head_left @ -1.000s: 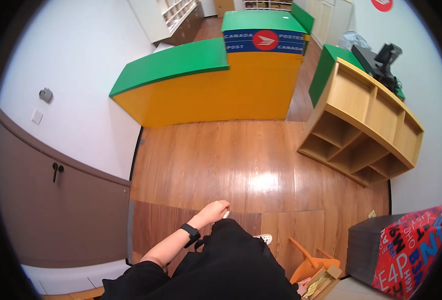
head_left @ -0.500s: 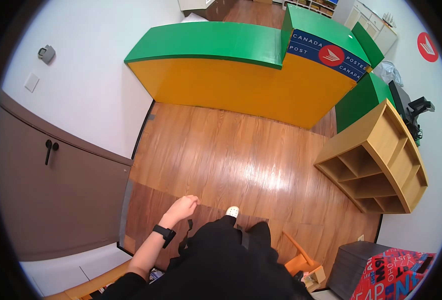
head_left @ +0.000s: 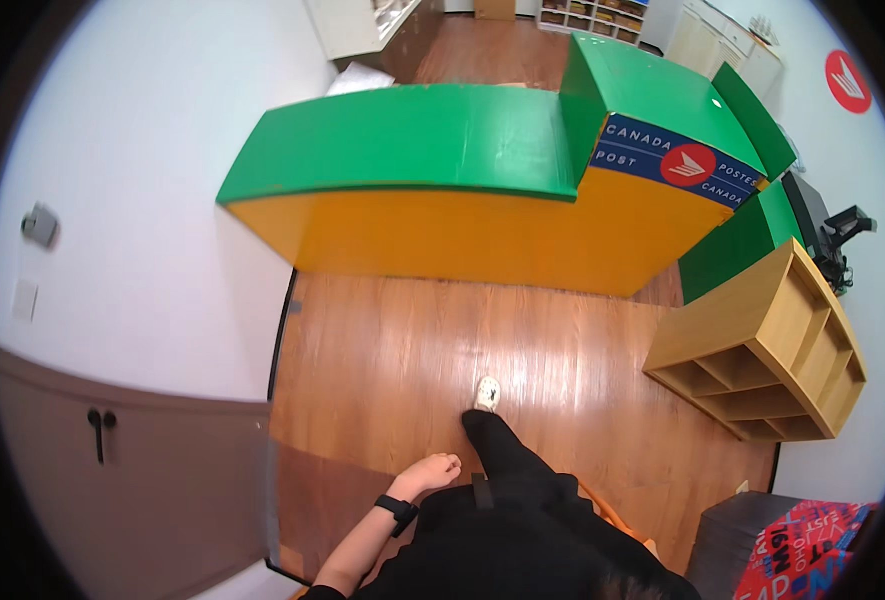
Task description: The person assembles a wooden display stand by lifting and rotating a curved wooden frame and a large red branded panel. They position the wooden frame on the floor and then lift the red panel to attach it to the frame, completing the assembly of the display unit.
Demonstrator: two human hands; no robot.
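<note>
My left hand [head_left: 429,474] hangs in front of my dark clothing with its fingers loosely curled in, and I see nothing held in it. A black band [head_left: 399,513] wraps that wrist. The hand touches no furniture; below it lies the wood floor [head_left: 382,380]. One foot in a white shoe [head_left: 487,394] is stretched forward on the floor. My right hand does not show.
Ahead stands a counter with a green top [head_left: 412,140] and yellow front [head_left: 432,235]. To the right are a wooden shelf unit [head_left: 722,330] and a grey box [head_left: 727,540] with a red printed cover. A brown door [head_left: 162,480] is on the left.
The counter and shelf are nearer in view as I step forward, one foot now further ahead. My left hand has swung right and lower in the picture, closer to my body.
</note>
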